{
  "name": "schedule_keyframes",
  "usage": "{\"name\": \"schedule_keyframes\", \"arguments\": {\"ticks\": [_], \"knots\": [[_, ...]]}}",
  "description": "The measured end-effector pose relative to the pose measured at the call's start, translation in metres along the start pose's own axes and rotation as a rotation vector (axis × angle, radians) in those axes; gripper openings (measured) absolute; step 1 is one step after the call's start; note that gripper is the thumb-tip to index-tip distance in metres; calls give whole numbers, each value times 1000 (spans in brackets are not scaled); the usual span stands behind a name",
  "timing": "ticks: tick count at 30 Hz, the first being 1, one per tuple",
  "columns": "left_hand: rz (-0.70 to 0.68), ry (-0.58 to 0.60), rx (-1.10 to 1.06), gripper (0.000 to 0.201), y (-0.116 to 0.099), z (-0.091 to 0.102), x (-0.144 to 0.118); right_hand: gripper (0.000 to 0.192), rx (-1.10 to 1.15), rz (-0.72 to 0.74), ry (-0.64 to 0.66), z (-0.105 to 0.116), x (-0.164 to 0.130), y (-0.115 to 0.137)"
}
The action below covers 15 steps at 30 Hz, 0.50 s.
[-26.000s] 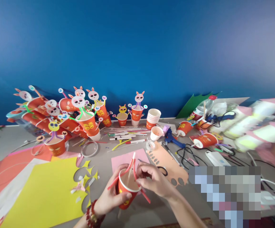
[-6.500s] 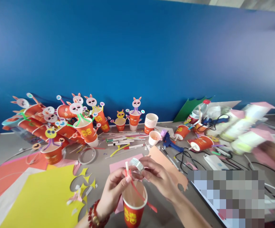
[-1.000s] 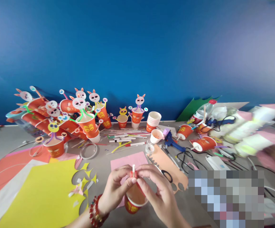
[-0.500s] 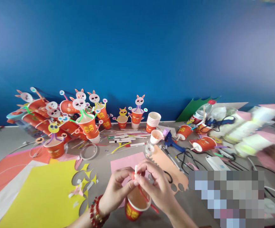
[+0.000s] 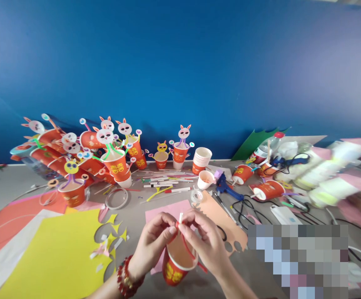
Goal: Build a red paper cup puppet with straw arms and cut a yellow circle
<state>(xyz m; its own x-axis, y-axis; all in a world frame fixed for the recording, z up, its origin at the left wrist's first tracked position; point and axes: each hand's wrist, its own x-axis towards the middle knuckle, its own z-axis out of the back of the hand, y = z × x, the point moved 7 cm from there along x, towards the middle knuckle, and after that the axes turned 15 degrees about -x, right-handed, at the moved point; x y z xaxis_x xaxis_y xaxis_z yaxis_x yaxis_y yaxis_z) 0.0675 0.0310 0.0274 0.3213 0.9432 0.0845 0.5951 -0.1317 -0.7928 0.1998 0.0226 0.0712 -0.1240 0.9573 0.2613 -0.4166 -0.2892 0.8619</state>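
I pinch a white stick (image 5: 180,216) between the fingertips of both hands, low in the middle of the frame, just above the mouth of a red paper cup (image 5: 176,265). My left hand (image 5: 153,245) has thumb and forefinger closed on the stick and on the top of a red strip (image 5: 186,245) that loops down across the cup's opening and out over its right rim. My right hand (image 5: 207,245) meets it from the other side, thumb and forefinger shut on the same spot, the other fingers curled loosely. The cup tilts a little toward me, tucked between my two palms; whether it rests on the table I cannot tell. A red bead bracelet (image 5: 124,277) sits on my left wrist.

Under and behind the hands lies a pink sheet (image 5: 164,208) on the grey table (image 5: 136,216). To the right of it is an orange sheet (image 5: 217,211) with scissors (image 5: 221,233) on it. A big yellow sheet (image 5: 58,253) fills the lower left.

Farther back, in the middle left, a crowd of finished bunny cups (image 5: 111,160) stands against the blue wall (image 5: 180,70). Near the centre are a stack of cups (image 5: 200,160) and a blue glue gun (image 5: 225,187).
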Motion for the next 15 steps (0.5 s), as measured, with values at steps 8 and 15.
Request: {"name": "schedule_keyframes", "arguments": {"ticks": [8, 15], "knots": [[56, -30, -143, 14, 4, -3, 0, 18, 25, -22, 19, -1, -1, -1], [-48, -88, -27, 9, -5, 0, -2, 19, 15, -13, 42, -2, 0, 0]]}}
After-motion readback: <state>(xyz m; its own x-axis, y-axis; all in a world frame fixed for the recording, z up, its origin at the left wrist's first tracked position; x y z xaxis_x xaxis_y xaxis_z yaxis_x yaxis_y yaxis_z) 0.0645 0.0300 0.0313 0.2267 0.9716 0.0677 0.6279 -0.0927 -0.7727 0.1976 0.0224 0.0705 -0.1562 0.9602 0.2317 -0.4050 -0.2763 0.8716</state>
